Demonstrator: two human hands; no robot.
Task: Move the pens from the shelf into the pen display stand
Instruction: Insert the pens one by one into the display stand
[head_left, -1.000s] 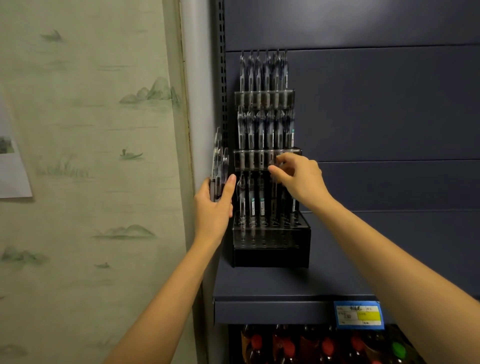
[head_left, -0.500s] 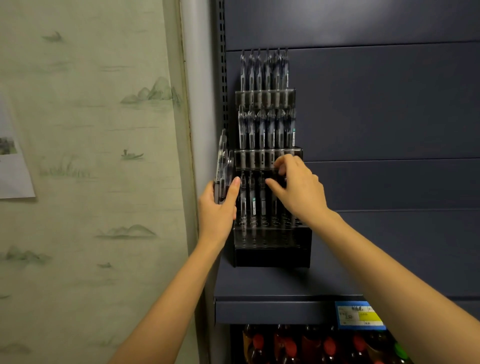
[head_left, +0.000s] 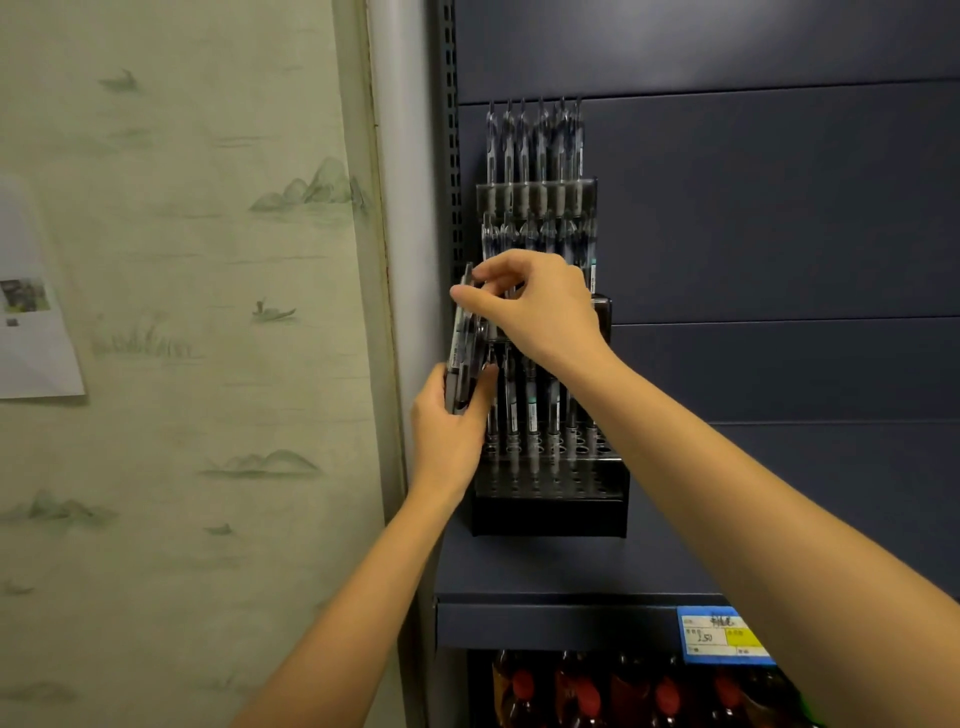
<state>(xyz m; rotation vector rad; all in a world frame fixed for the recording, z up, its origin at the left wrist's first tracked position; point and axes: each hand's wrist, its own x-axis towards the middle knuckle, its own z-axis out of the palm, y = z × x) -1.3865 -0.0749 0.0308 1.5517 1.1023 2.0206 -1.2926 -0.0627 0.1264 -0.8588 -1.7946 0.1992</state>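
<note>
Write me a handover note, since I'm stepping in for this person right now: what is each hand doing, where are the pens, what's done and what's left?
Left hand: closed around a bundle of pens, held upright just left of the display stand.
Right hand: fingers pinching the top of one pen in that bundle.
Done: the stand's top tier looks full, the middle tier is partly hidden by the hand, and the bottom tier has a back row of pens.
Left: the bottom tier's front holes are empty. Slot the bundle's pens in one at a time.
</note>
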